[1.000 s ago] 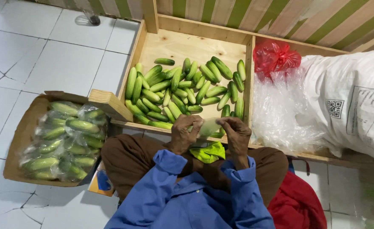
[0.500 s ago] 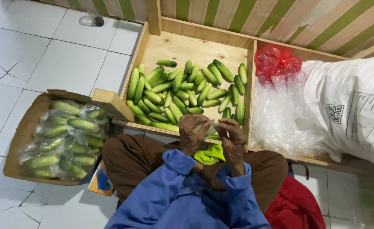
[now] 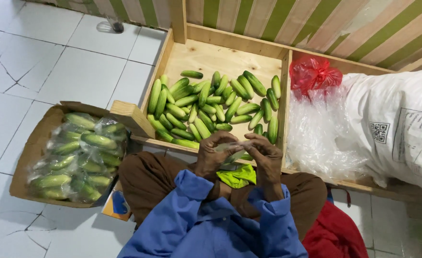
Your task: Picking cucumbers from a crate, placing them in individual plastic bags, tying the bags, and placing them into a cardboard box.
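Both hands: left hand [image 3: 214,155], right hand [image 3: 267,156] | closer together | still pinching clear bag [image 3: 233,154]

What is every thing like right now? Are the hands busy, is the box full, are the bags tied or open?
left hand: shut on clear plastic bag, held over the lap.
right hand: gripping the same bag.
wooden crate: open, partly filled.
loose cucumbers: piled in the crate, unbagged.
cardboard box: open, full of bagged cucumbers.
red bag: bunched shut.
white sack: lying on its side.
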